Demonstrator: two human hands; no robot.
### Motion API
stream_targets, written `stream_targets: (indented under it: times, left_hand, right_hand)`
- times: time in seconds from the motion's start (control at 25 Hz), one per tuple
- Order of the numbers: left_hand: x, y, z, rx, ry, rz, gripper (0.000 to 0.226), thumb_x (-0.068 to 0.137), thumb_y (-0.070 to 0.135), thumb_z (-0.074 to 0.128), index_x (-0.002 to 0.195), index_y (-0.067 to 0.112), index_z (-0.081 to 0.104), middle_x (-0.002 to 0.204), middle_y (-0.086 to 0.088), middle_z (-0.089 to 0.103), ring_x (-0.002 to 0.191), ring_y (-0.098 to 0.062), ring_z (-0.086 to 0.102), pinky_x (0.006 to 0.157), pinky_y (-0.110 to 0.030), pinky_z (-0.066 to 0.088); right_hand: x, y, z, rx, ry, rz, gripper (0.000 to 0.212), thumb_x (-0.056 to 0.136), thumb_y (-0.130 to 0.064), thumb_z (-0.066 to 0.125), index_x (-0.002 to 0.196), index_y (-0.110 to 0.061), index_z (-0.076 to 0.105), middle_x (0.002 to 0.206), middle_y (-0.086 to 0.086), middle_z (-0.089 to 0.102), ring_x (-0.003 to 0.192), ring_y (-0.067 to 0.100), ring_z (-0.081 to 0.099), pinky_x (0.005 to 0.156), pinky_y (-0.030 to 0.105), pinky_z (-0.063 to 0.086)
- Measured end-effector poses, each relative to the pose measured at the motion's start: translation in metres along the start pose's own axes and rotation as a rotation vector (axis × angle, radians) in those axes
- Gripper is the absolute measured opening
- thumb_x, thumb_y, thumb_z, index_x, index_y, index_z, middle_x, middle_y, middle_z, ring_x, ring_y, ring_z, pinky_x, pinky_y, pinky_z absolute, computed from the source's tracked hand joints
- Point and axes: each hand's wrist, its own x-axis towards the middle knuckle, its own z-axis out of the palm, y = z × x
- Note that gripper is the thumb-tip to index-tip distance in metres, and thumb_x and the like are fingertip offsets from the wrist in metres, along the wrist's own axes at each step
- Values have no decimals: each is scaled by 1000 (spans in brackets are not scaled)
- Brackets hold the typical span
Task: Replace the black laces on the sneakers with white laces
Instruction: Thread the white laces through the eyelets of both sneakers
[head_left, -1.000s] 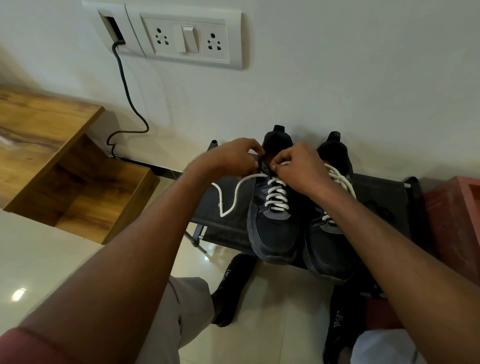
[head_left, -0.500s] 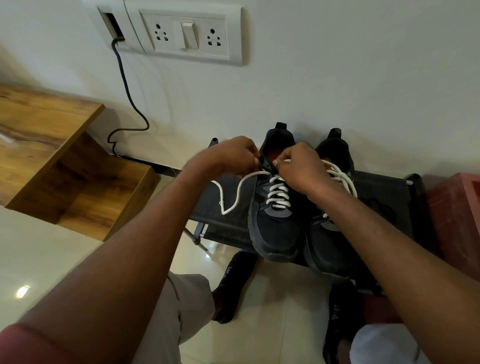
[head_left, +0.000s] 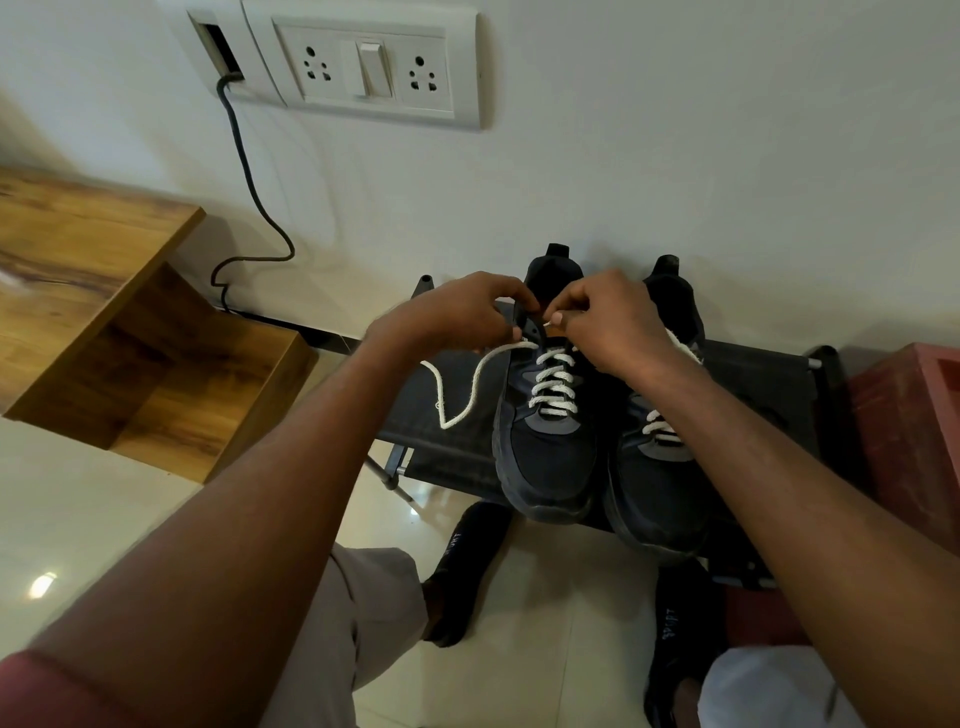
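White lace sat mid-frame in the left sneaker; left hand pinched the eyelet flap, right hand pinched the lace tip. Best to hold the flap steady and feed the tip straight.

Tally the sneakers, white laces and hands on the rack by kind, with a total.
Sneakers: 2, left sneaker and right sneaker
White laces: 2, left lace and right lace
Hands: 2, left hand and right hand
Total: 6
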Motion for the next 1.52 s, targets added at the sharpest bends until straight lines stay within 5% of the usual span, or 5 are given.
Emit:
stream_targets:
  times: [0.24, 0.56, 1.08, 1.28, 1.52]
  left_hand:
    - [1, 0, 2, 3, 7, -16, 35, 95, 9, 65, 119, 34, 68, 98, -16, 74, 77, -19, 64, 88, -46, 60]
    - [1, 15, 2, 98, 15, -32, 38, 93, 5, 58, 120, 29, 68, 85, 3, 65, 72, -14, 61, 68, -30, 54]
    - [-6, 5, 7, 32, 39, -94, 17, 93, 1, 60, 103, 10, 72, 99, -7, 71, 94, -23, 66, 89, -39, 56]
    - [-14, 7, 13, -96, 68, -104, 19, 94, -4, 57, 103, 7, 70, 87, -7, 70, 74, -13, 66, 62, -19, 49]
    - [-16, 8, 26, -154, 151, -128, 21, 94, -4, 54, 96, 9, 72, 88, -12, 70, 76, -17, 63, 65, -24, 54]
  right_hand:
    - [5, 3, 5, 4, -43, 89, 19, 99, -14, 65, 94, -2, 79, 84, -7, 71, 84, 15, 69, 78, 34, 57]
    - [8, 7, 25, -55, -48, 14, 19, 93, -14, 66, 87, -24, 81, 112, 9, 70, 96, 26, 68, 89, 41, 59]
    - [-8, 3, 33, 358, 173, 138, 31, 84, 2, 68, 95, -26, 77, 76, -9, 75, 79, 7, 73, 84, 39, 62]
    - [-8, 0, 34, 562, 193, 240, 28, 81, 4, 78, 87, -23, 72, 78, -1, 76, 79, 13, 75, 87, 40, 63]
    - [-6, 2, 33, 529, 167, 225, 24, 80, -5, 81, 89, -24, 70, 78, -4, 77, 85, 12, 74, 90, 41, 61]
